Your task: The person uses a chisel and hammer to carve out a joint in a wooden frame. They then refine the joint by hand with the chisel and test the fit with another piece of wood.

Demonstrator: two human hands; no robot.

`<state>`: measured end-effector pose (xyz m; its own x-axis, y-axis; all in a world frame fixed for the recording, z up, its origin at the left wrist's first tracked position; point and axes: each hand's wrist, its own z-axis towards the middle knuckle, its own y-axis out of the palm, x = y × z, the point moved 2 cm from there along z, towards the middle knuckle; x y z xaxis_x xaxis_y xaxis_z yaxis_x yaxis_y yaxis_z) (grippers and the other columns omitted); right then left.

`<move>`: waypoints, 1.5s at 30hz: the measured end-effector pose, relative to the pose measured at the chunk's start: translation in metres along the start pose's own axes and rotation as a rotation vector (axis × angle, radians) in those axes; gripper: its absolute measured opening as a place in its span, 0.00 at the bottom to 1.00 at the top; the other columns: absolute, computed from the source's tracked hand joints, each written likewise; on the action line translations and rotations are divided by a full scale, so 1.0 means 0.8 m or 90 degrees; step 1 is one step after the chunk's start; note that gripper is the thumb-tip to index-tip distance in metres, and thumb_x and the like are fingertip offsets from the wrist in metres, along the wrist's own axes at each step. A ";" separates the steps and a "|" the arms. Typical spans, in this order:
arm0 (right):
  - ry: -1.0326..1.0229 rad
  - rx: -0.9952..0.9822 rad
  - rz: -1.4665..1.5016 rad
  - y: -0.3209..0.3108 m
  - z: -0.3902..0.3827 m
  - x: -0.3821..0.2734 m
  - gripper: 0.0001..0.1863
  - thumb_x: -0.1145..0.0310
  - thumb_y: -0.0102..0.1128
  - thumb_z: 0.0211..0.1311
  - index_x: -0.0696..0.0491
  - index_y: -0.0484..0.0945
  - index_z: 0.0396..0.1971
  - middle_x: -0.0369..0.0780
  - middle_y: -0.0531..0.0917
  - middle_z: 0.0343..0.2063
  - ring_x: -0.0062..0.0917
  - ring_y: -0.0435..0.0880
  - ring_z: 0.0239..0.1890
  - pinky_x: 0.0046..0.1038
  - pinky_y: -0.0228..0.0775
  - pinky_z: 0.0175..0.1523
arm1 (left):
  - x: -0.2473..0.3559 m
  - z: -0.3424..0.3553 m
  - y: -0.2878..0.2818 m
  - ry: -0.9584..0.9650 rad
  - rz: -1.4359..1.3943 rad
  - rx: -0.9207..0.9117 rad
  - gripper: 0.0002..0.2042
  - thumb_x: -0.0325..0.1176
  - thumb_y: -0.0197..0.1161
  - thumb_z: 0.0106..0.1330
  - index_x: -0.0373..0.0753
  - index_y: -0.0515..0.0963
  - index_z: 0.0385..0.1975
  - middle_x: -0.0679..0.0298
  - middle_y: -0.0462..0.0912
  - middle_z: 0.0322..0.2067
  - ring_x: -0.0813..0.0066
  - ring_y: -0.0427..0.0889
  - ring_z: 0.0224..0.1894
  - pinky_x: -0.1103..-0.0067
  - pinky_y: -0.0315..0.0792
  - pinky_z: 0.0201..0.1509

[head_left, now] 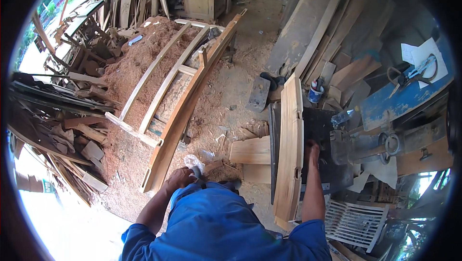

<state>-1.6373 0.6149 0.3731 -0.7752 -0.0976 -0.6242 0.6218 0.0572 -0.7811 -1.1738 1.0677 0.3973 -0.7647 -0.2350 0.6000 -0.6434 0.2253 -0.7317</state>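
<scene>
My left hand is low beside my body, near the lower end of a long brown wooden rail. Its fingers look curled by a small greyish object, too unclear to name. On the right, my right arm stretches forward, and my right hand rests by the right side of a pale wooden board, over a dark machine table. Its fingers are too small and shaded to read. Slots are cut in the board's right edge. The rail lies along a slatted wooden frame on sawdust.
A sawdust heap lies under the frame, with scrap wood to the left. Shorter boards lie left of the table. A white-and-blue can, a blue bench and a white slatted rack are on the right.
</scene>
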 end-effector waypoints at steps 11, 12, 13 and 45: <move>-0.126 0.011 -0.053 0.025 0.011 -0.048 0.11 0.69 0.62 0.56 0.57 0.87 0.35 0.52 0.88 0.33 0.45 0.90 0.36 0.43 0.81 0.46 | -0.061 -0.028 0.069 -0.255 -0.032 -0.052 0.16 0.47 0.61 0.69 0.42 0.85 0.43 0.50 0.87 0.42 0.50 0.87 0.46 0.62 0.79 0.52; -0.113 -0.010 -0.078 0.025 0.012 -0.050 0.12 0.68 0.62 0.56 0.58 0.88 0.35 0.52 0.88 0.32 0.45 0.90 0.35 0.43 0.81 0.46 | -0.062 -0.024 0.068 -0.275 -0.041 -0.058 0.16 0.47 0.62 0.69 0.42 0.85 0.44 0.50 0.88 0.42 0.50 0.87 0.46 0.62 0.79 0.53; -0.126 -0.012 -0.105 0.024 0.011 -0.052 0.12 0.68 0.62 0.57 0.58 0.88 0.35 0.52 0.88 0.31 0.45 0.90 0.34 0.43 0.81 0.46 | -0.062 -0.020 0.066 -0.289 -0.053 -0.066 0.16 0.47 0.62 0.69 0.43 0.85 0.44 0.50 0.88 0.42 0.51 0.86 0.46 0.62 0.79 0.53; -0.196 0.013 -0.061 -0.186 -0.089 -0.354 0.16 0.72 0.60 0.70 0.60 0.78 0.55 0.45 0.76 0.55 0.33 0.79 0.54 0.33 0.74 0.58 | -0.162 0.157 0.075 -0.227 -0.069 -0.102 0.18 0.51 0.62 0.67 0.46 0.83 0.48 0.50 0.86 0.43 0.49 0.86 0.48 0.58 0.79 0.54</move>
<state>-1.5182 0.7044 0.6651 -0.7617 -0.3972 -0.5118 0.5524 0.0145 -0.8334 -1.1086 0.9934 0.2348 -0.6491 -0.5728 0.5005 -0.7389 0.3185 -0.5938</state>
